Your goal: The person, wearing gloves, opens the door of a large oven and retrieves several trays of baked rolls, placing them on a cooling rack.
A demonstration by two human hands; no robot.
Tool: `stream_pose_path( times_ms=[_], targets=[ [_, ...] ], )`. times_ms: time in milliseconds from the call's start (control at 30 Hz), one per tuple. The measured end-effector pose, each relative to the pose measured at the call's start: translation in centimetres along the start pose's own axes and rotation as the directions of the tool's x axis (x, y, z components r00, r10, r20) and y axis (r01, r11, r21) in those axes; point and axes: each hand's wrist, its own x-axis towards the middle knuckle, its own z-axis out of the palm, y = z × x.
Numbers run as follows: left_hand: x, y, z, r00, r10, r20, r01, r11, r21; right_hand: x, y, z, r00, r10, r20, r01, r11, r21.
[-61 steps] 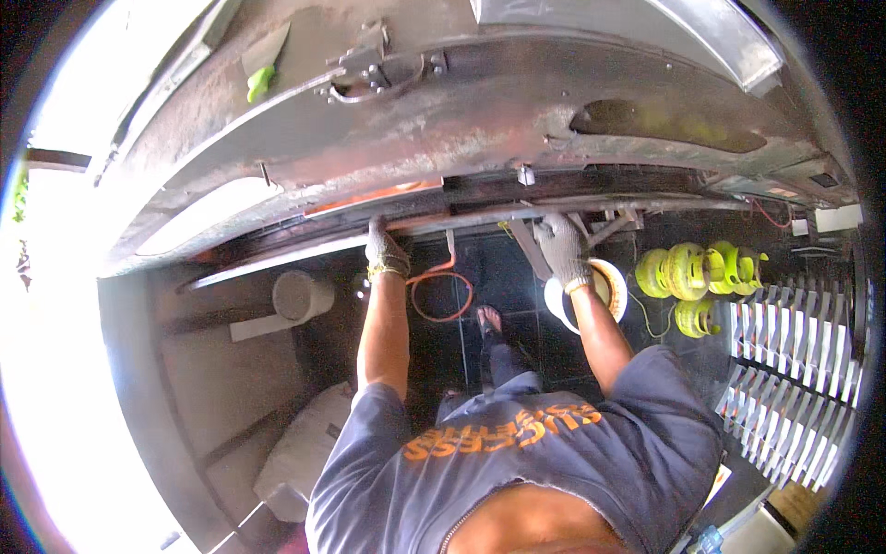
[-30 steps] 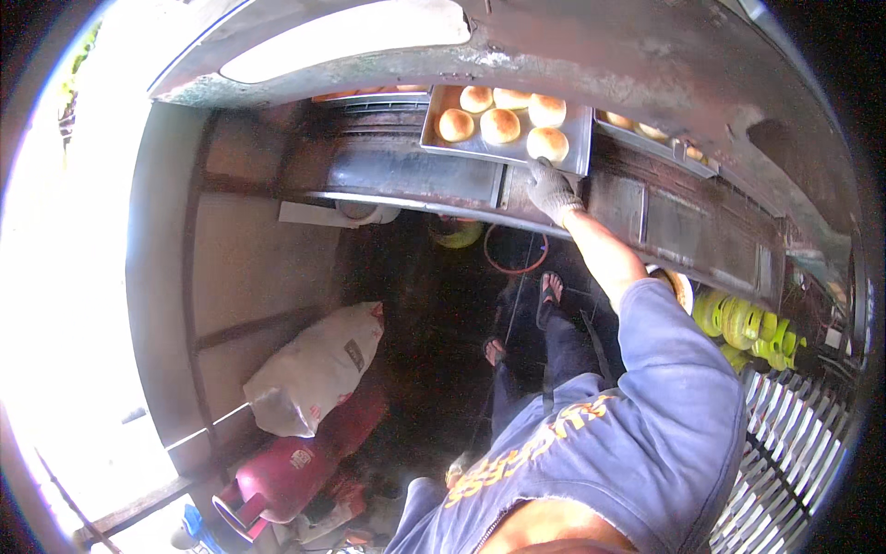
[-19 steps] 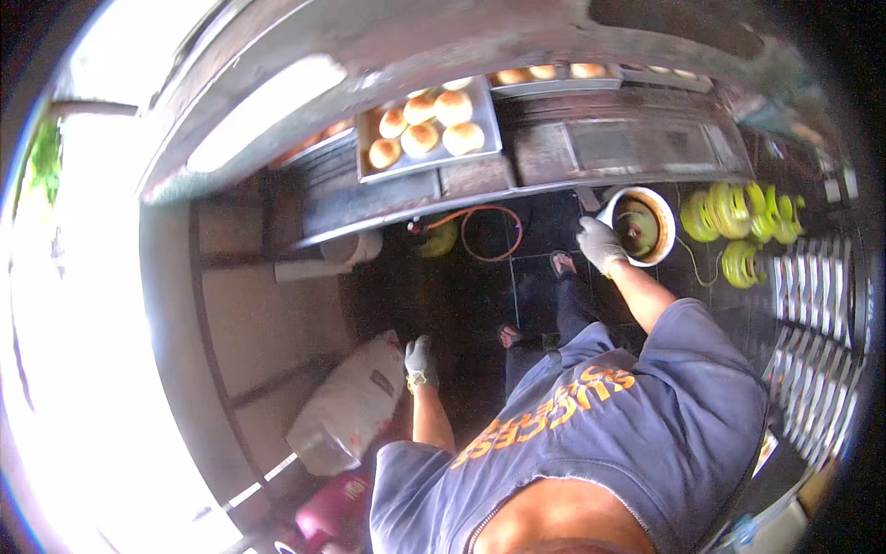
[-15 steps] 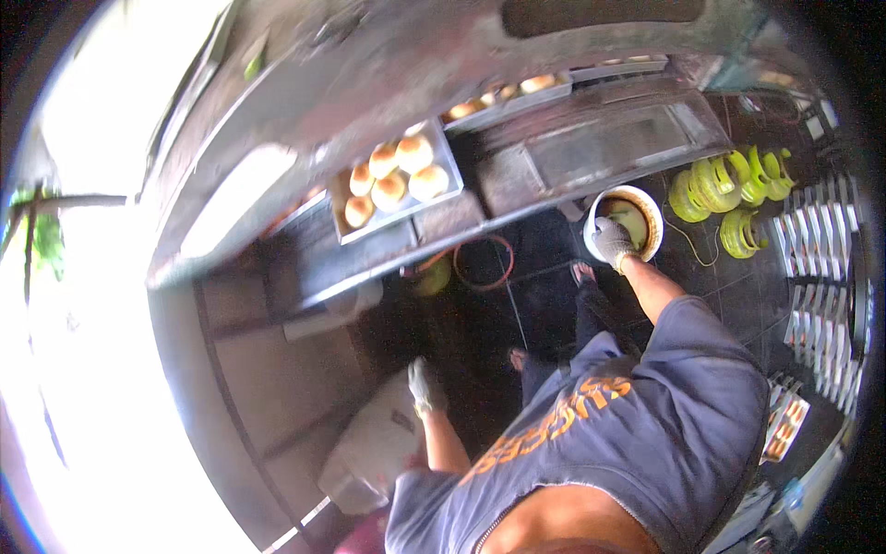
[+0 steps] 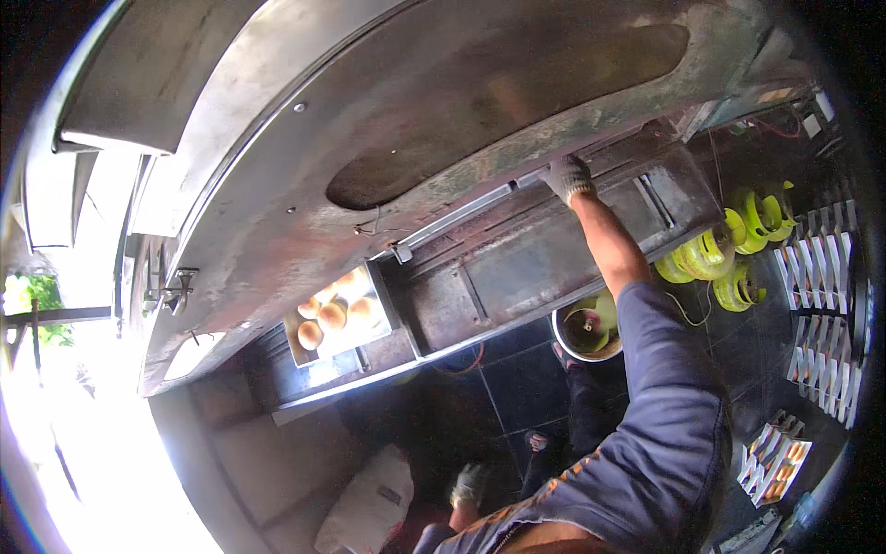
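Your right hand (image 5: 567, 178), gloved, is raised to the front edge of the big metal oven (image 5: 480, 111), fingers curled over the long handle rail (image 5: 461, 214) that runs along its door; it looks like a firm grasp, though the bend of the lens makes the contact hard to read. Your left hand (image 5: 469, 482), also gloved, hangs low by your hip just above a pale sack (image 5: 369, 506) on the floor, holding nothing as far as the view shows. The tray of golden buns (image 5: 334, 314) sits in the open slot to the left of the door, browned and not yet taken out. So the bake looks done; the buns are still in the oven. Below your right arm stands a round bowl (image 5: 585, 331), and yellow-green gas cylinders (image 5: 729, 249) cluster to the right.
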Motion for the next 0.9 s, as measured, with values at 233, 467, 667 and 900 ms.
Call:
stream_pose_path(
  times_ms=[233, 467, 667, 900],
  targets=[
    [5.3, -0.7, -7.1, 0.924, -0.232, -0.304, 0.041, 0.851, -0.524, -19.8, 9.6, -5.8, 0.982, -0.128, -0.139, 0.148, 0.979, 0.141],
    [-4.3, 4.2, -0.6, 0.945, -0.213, -0.247, 0.107, 0.918, -0.382, -28.7, 14.4, -7.6, 0.998, 0.038, -0.048, -0.042, 0.997, -0.071],
    [-8.5, -1.1, -1.5, 0.935, -0.198, -0.295, 0.154, 0.974, -0.167, -29.5, 2.8, -3.7, 0.918, 0.349, 0.189, -0.389, 0.693, 0.608],
    [0.0, -15.6, -13.5, 0.865, -0.223, -0.450, 0.191, 0.975, -0.117, -14.8, -4.1, 6.3, 0.920, 0.099, -0.379, 0.111, 0.862, 0.494]
  ],
)
